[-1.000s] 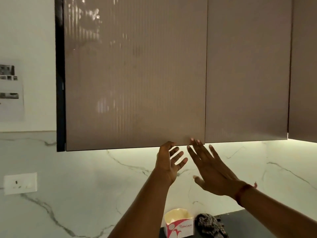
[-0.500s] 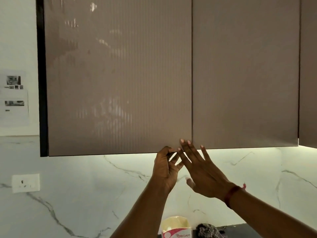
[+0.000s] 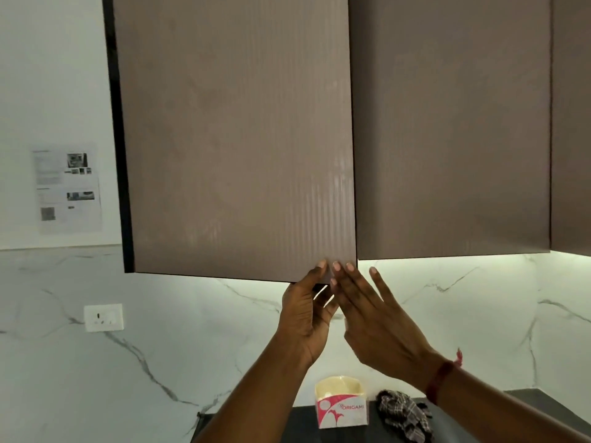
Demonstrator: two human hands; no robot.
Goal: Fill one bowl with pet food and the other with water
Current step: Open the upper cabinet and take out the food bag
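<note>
Holds the lower right corner of the cabinet door (image 3: 236, 139) in the left grip (image 3: 307, 314), thumb laid on the ribbed front face and the other fingers curled under and behind the bottom edge. Pinches the panel between thumb and fingers, with nothing else in hand.

Lays the right grip (image 3: 377, 324) open against the same corner, fingers straight and slightly spread. Touches the front face with two fingertips (image 3: 335, 266) just beside the left thumb, the outermost finger lying past the panel's right edge. Holds nothing. Wears a red thread band (image 3: 443, 377) at the right wrist.

Shows the door on a wall cabinet above the bench (image 3: 371, 436), its bottom edge lower in view than that of the neighbouring door (image 3: 447, 123), with a dark seam between the two. Cannot tell how far ajar.

Cannot locate bowls, pet food or water in this view.

Carries on the dark bench, against the marbled backsplash (image 3: 160, 362): an upright tissue box (image 3: 340, 407) marked ORIGAMI, and a crumpled checked cloth (image 3: 403, 410) just beside it on the right. Carries on the wall at left: a white socket plate (image 3: 103, 317) and, higher, a printed sheet (image 3: 67, 187).
</note>
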